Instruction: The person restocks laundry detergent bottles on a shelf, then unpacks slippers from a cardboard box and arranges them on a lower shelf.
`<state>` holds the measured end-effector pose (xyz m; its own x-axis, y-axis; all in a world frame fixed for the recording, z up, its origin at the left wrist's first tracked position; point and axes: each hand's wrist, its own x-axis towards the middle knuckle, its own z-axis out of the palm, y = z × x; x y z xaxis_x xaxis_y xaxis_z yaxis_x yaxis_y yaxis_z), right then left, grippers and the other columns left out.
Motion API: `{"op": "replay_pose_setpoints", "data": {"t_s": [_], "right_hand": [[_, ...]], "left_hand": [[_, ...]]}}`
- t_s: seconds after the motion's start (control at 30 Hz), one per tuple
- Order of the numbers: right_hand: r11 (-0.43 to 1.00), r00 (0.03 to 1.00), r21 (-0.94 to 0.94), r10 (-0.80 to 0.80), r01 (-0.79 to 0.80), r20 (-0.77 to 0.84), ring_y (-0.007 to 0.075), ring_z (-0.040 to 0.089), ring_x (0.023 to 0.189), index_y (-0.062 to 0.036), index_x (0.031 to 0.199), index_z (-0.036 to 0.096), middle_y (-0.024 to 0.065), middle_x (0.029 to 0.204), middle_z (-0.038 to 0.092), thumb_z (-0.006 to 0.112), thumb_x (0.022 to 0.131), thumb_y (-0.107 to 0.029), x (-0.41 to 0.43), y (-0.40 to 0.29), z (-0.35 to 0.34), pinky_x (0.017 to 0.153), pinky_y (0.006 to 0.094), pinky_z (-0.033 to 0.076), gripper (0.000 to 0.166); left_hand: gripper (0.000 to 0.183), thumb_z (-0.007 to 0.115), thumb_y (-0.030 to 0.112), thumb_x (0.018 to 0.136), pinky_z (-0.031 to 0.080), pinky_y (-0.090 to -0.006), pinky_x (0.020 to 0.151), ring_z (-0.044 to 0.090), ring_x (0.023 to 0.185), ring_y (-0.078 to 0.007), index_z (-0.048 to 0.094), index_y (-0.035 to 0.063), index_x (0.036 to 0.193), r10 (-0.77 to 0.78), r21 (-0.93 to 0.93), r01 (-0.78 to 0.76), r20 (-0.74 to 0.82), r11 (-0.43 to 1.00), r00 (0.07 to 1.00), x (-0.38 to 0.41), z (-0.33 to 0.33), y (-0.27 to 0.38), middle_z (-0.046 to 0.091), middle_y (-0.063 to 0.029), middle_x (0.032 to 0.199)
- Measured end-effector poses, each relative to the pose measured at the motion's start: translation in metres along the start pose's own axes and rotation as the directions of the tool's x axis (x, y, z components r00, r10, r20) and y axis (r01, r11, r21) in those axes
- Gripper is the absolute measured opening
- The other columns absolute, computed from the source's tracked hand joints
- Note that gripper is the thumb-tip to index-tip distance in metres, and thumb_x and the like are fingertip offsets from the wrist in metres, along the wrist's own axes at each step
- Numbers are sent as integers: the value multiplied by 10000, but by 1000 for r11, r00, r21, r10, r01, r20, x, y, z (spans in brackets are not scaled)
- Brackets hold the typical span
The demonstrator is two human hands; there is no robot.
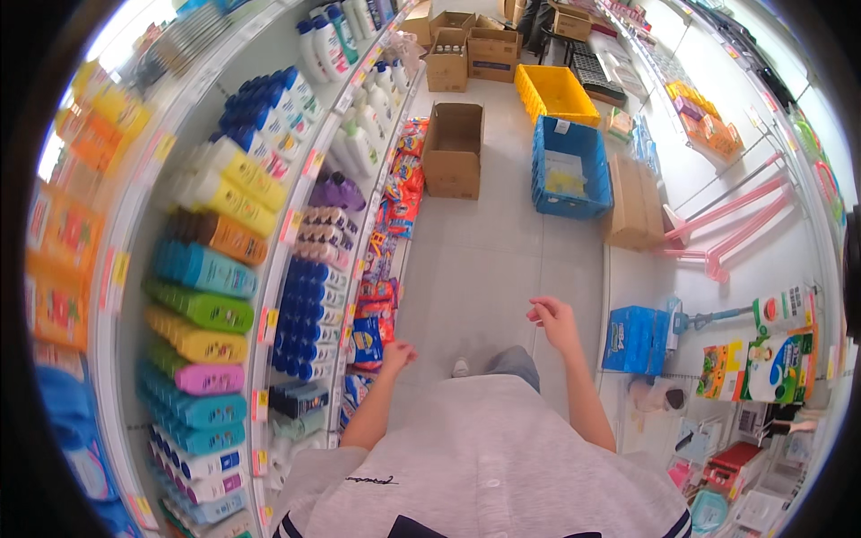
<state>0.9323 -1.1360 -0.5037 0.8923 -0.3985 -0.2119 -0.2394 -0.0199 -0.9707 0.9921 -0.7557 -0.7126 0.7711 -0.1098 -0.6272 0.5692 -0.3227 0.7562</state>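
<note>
My left hand [399, 355] hangs beside the lowest shelf on the left, nearest to a blue detergent packet [368, 341] among red packets [374, 300]. Its fingers are curled and partly hidden; I see nothing held in it. Over the aisle floor [481, 269], my right hand [553, 320] is raised in front of my body with loosely bent fingers, holding nothing. Rows of shampoo bottles [214, 313] and blue-capped bottles [313, 323] fill the shelves at my left. To the right of my right hand, a blue pack [632, 339] stands on the base shelf.
An open cardboard box [453, 151] stands ahead on the left side of the aisle. Opposite it are a blue crate [572, 168], a yellow crate [557, 93] and a closed carton [633, 202]. More cartons [494, 52] and a person's legs [536, 25] are farther along. Pink plastic racks [726, 232] lean at right.
</note>
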Motion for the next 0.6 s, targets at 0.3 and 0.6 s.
{"op": "replay_pose_setpoints", "data": {"t_s": [0.3, 0.6], "right_hand": [[968, 949, -8, 245, -252, -196, 142, 646, 620, 43, 923, 659, 107, 707, 673, 618, 879, -130, 143, 33, -108, 576, 251, 511, 184], [966, 942, -55, 234, -254, -241, 131, 621, 628, 24, 917, 651, 76, 705, 652, 589, 921, -177, 365, -26, -209, 606, 252, 513, 210]], "left_hand": [[188, 637, 153, 847, 489, -254, 471, 655, 552, -157, 671, -26, 801, 18, 114, -34, 140, 993, 990, 177, 79, 134, 688, -122, 686], [172, 659, 214, 830, 459, -294, 464, 613, 520, -130, 671, 65, 745, -528, 232, 523, -46, 820, 848, 224, 97, 177, 682, -59, 689]]}}
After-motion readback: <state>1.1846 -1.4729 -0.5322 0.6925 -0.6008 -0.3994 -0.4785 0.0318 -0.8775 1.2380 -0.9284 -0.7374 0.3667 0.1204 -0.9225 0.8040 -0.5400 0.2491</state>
